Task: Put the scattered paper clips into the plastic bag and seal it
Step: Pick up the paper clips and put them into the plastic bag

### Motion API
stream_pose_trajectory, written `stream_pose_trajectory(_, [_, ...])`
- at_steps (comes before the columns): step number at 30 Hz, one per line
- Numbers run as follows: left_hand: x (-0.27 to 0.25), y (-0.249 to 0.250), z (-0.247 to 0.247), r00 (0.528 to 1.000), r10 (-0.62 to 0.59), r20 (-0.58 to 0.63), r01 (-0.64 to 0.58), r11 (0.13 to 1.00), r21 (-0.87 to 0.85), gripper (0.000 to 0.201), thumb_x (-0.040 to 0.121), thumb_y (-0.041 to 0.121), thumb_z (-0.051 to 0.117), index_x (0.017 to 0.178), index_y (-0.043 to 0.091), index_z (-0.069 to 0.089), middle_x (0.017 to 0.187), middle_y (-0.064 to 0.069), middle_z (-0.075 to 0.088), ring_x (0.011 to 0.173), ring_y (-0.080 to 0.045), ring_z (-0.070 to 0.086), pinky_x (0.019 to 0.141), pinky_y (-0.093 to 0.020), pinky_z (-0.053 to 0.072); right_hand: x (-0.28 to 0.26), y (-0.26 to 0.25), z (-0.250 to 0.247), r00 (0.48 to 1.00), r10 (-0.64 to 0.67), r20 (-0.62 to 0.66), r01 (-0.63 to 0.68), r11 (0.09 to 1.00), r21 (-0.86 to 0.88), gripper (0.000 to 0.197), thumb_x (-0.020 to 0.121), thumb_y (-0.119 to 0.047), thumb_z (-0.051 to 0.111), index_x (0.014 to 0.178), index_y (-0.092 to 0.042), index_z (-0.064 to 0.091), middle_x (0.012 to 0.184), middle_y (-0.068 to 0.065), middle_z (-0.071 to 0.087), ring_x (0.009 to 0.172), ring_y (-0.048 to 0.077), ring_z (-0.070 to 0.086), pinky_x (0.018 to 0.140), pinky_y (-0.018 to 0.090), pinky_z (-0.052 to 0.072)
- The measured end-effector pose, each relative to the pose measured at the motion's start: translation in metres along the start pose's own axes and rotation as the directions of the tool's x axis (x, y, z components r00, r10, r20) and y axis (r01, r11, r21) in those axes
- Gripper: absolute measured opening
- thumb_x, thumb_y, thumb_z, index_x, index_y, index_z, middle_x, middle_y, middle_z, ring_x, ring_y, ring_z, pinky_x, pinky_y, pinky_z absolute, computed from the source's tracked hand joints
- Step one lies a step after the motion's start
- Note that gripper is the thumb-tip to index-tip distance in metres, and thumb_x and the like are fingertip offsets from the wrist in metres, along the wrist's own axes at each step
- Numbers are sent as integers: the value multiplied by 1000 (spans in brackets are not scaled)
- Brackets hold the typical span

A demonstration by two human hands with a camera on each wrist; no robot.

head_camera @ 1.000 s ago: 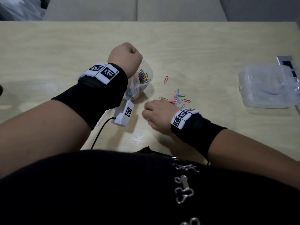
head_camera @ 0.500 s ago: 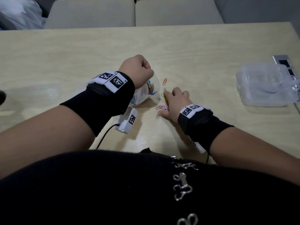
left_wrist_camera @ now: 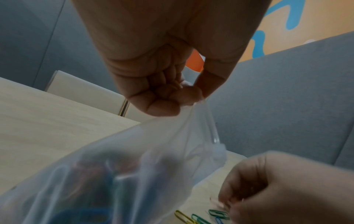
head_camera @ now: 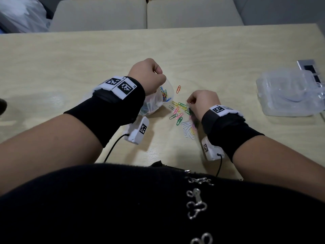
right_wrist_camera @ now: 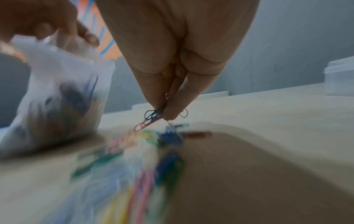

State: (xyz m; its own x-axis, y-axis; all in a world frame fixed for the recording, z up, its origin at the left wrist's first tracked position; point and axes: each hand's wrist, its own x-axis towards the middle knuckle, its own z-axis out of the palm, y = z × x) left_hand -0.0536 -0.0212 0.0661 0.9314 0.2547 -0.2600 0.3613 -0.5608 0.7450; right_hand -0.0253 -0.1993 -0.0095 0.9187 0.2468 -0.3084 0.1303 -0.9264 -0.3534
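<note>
The rim of the plastic bag (head_camera: 158, 103) is pinched between thumb and curled fingers of the left hand (head_camera: 146, 74), the bag hanging below it onto the table (head_camera: 70, 59), with coloured clips seen inside. A small bunch of paper clips (right_wrist_camera: 151, 118) is pinched at the fingertips of the right hand (head_camera: 204, 103), at about 3 o'clock from the bag. The scattered paper clips (head_camera: 181, 115) lie on the table between bag and right hand, just beneath that grip.

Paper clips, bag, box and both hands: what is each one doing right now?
Plastic bag: open, unsealed, clips inside.
Left hand: pinches the bag's rim, holding it up.
Right hand: pinches a few clips just above the pile.
Loose paper clips: scattered on the table beside the bag.
Orange clip: lies alone, apart from the pile.
Clear box: on the table; contents unclear.
</note>
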Motion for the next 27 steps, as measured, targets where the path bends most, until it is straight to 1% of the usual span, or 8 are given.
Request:
stream_pose_trajectory(3, [1, 1, 1, 1000, -9, -6, 9, 1000, -9, 14, 73, 12, 53, 71, 25, 47, 72, -6, 64, 55, -25, 61, 76, -46, 59, 1, -7, -14, 991, 82, -107, -52, 964, 259, 18, 84, -13, 63, 95, -21, 75, 99, 0, 75, 96, 19, 69, 90, 23, 50])
stream_pose_trajectory(6, [1, 3, 2, 1000, -14, -6, 14, 1000, 1, 15, 73, 11, 52, 73, 25, 46, 68, -7, 65, 63, -30, 66, 75, -48, 59, 5, -20, -25, 973, 171, -156, -46, 801, 597, 18, 76, -7, 70, 72, -25, 73, 79, 0, 74, 79, 20, 73, 85, 36, 59])
stream_pose_trajectory(10, [-1, 4, 6, 1000, -6, 2, 6, 999, 32, 15, 75, 11, 51, 73, 25, 44, 69, -10, 67, 73, -34, 70, 74, -48, 59, 3, -43, -34, 995, 94, -25, -37, 610, 792, 24, 78, 2, 72, 68, -20, 69, 68, 1, 66, 66, 21, 64, 81, 38, 60])
stream_pose_trajectory(15, [-3, 3, 8, 999, -19, -27, 19, 1000, 19, 16, 77, 12, 51, 73, 25, 44, 68, -7, 64, 74, -32, 69, 77, -47, 58, 7, -71, -26, 997, 69, 21, -67, 781, 621, 25, 77, -7, 73, 65, -27, 63, 80, 4, 70, 84, 28, 71, 86, 42, 57])
stream_pose_trajectory(18, [-3, 2, 5, 998, -28, -60, 27, 1000, -16, 12, 75, 13, 51, 72, 24, 46, 83, -13, 69, 82, -33, 69, 80, -47, 57, 3, -83, -26, 998, 60, -4, -49, 850, 525, 11, 87, -13, 63, 90, -22, 68, 98, 3, 71, 94, 24, 67, 86, 33, 53])
stream_pose_trajectory(22, [-1, -1, 1, 997, -46, -70, 44, 999, -31, 10, 73, 13, 51, 72, 22, 48, 74, -10, 67, 77, -32, 69, 78, -47, 58, 0, -92, -36, 985, -49, 165, -32, 890, 454, 33, 92, -3, 45, 114, -13, 67, 94, 1, 60, 88, 21, 58, 84, 32, 51])
stream_pose_trajectory(25, [1, 0, 1, 996, -45, -79, 43, 999, -26, 8, 74, 13, 51, 72, 20, 48, 66, -6, 64, 66, -28, 67, 76, -47, 59, -5, -90, -45, 978, -102, 183, -7, 857, 515, 35, 88, 5, 41, 97, -15, 68, 104, 10, 69, 96, 29, 65, 91, 45, 55])
stream_pose_trajectory(27, [1, 1, 1, 996, -43, -82, 42, 999, -14, 8, 75, 12, 50, 72, 20, 49, 62, -3, 63, 58, -25, 63, 75, -46, 60, -6, -80, -46, 992, -86, 93, 22, 840, 542, 34, 87, 4, 46, 88, -24, 65, 102, 3, 71, 98, 21, 68, 86, 41, 57])
